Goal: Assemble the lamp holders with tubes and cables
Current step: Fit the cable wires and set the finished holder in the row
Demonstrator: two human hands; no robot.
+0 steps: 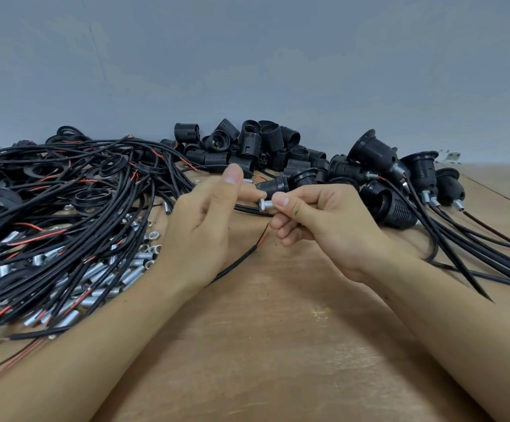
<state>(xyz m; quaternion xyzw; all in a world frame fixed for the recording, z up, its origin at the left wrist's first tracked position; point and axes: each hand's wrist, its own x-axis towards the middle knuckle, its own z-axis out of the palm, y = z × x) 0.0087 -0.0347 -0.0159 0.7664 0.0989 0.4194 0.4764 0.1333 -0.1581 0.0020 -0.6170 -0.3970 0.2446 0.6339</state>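
My right hand (317,223) pinches a short silver metal tube (267,205) between thumb and fingers, above the table's middle. My left hand (208,226) meets it from the left, a fingertip touching the nut-like end of the tube, thumb raised. A black cable (238,263) with bared red and black ends runs under my left hand and points up toward the tube. Loose black threaded lamp holders (247,144) are piled at the back centre. Holders with tubes and cables fitted (421,175) lie at the right.
A tangle of black cables and black rings (64,190) covers the left of the wooden table (278,345). Several silver tubes and nuts (101,275) lie under the cables. A grey wall stands behind the piles.
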